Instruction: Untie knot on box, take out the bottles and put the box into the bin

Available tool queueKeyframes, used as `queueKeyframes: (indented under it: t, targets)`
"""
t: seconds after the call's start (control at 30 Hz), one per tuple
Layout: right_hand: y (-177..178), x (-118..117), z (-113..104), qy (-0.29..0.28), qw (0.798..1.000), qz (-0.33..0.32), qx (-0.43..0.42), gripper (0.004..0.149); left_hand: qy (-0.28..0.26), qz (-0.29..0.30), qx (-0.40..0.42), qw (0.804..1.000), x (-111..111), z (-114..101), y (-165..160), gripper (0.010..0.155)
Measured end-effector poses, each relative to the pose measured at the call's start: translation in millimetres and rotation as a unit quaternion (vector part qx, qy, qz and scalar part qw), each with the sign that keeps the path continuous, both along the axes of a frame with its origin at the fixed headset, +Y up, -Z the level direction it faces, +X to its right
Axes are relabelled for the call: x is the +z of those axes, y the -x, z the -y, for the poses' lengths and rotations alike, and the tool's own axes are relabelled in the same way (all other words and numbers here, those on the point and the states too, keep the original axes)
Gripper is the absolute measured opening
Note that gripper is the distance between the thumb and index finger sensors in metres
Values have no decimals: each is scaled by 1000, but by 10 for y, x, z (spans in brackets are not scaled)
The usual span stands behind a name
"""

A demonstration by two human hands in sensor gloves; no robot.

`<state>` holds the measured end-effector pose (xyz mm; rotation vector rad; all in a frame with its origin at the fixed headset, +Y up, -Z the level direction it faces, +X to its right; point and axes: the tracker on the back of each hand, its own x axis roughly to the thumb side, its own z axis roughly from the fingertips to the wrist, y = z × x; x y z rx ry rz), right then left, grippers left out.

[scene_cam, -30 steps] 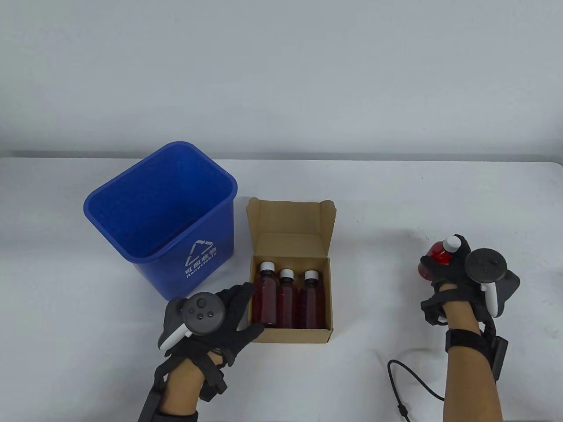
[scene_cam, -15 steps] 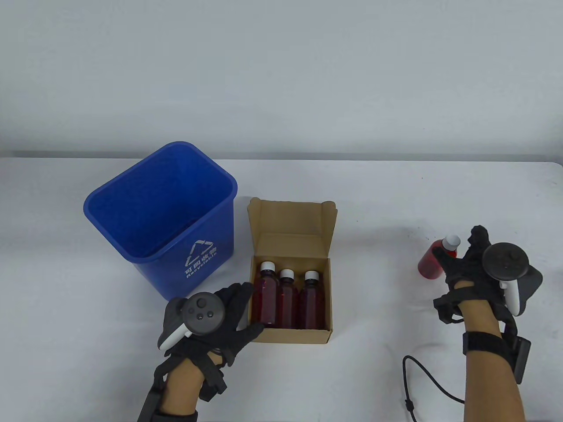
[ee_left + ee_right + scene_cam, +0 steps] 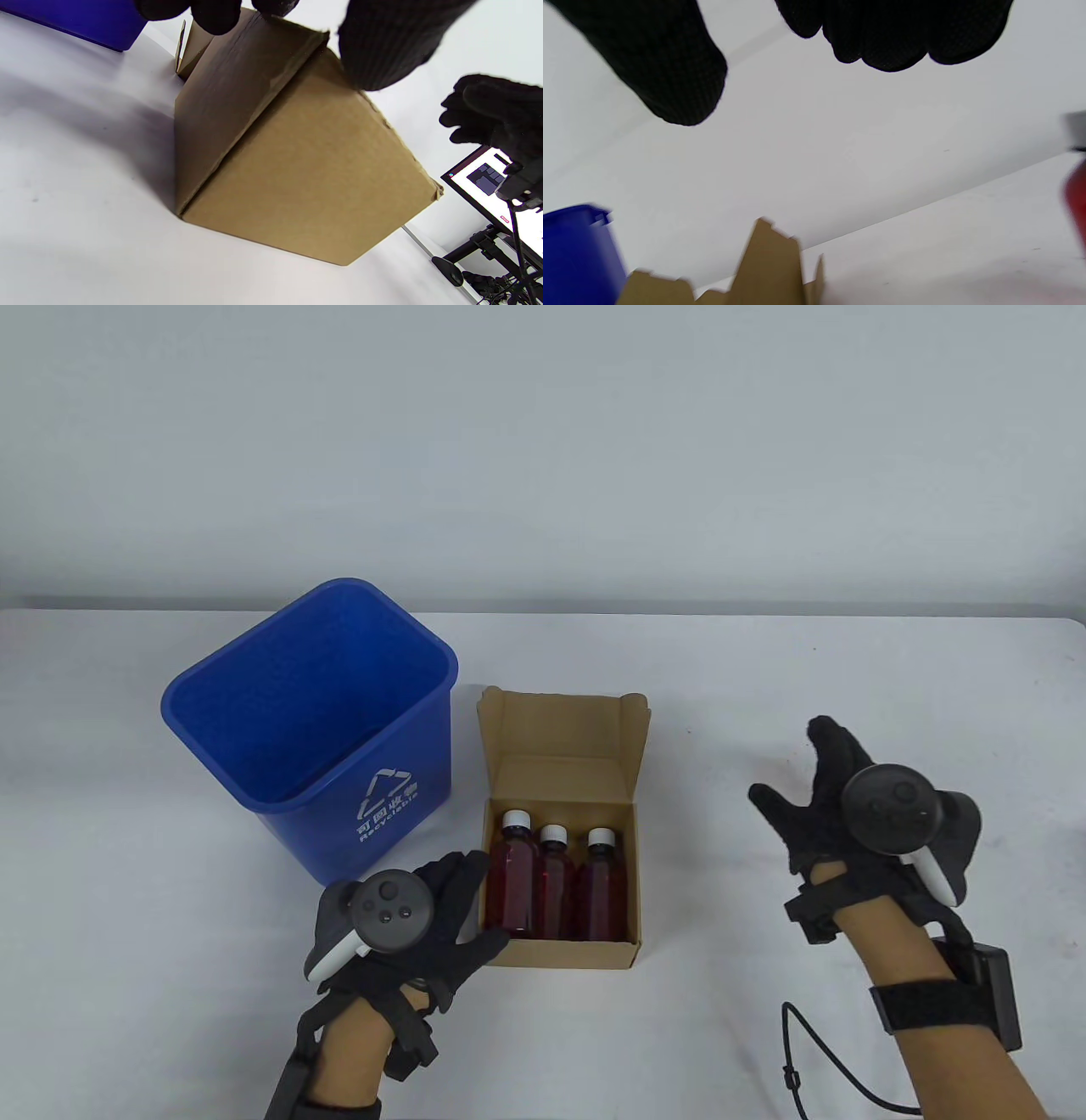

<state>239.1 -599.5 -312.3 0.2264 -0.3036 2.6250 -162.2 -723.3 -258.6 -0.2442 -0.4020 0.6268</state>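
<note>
Left hand (image 3: 424, 912) sits at the lower left of the table view, in a black glove, and grips the near left corner of the box (image 3: 560, 954). Its fingers go over the left wall and its thumb lies on the front wall (the left wrist view shows the fingertips at the top edge of the cardboard).

Right hand (image 3: 827, 814) is at the lower right of the table view. It is spread wide open, thumb out to the side, and it holds nothing.

The box is brown cardboard, in the middle of the picture, on the white table (image 3: 764, 670). Its lid (image 3: 556, 729) is flipped up at the back, so you can see inside. No string shows on it.

Three bottles (image 3: 556, 882) stand side by side in the box — each one is dark red with a white cap. They fill the left and middle part of the box, and the right part has a gap.

A red, blurry shape (image 3: 1076, 199) shows at the right edge of the right wrist view; I cannot tell what it is.

The bin (image 3: 254, 704) is bright blue with a white recycle sign on the front. It stands just to the left of the box — close, but I cannot tell if they touch.
</note>
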Motion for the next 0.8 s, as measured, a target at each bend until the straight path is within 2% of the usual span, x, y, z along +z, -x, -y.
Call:
queueKeyframes:
  t: [0.17,0.33,0.57,0.8]
  targets:
    - [745,167,81,27,994,-99,30,85,-1,0,2,1000,3,0,0,90]
    - [1397,258,287,84,980,-174,51,81,0,1,1,1000,3,-1,-4,91]
    - [1861,71,618,226,959,-168,38,78,1,3,0,1000,2,-1,-7,91]
    - [2076,-145,786,294,944,-137,59,80,3,4,1,1000,1,2,-11,91]
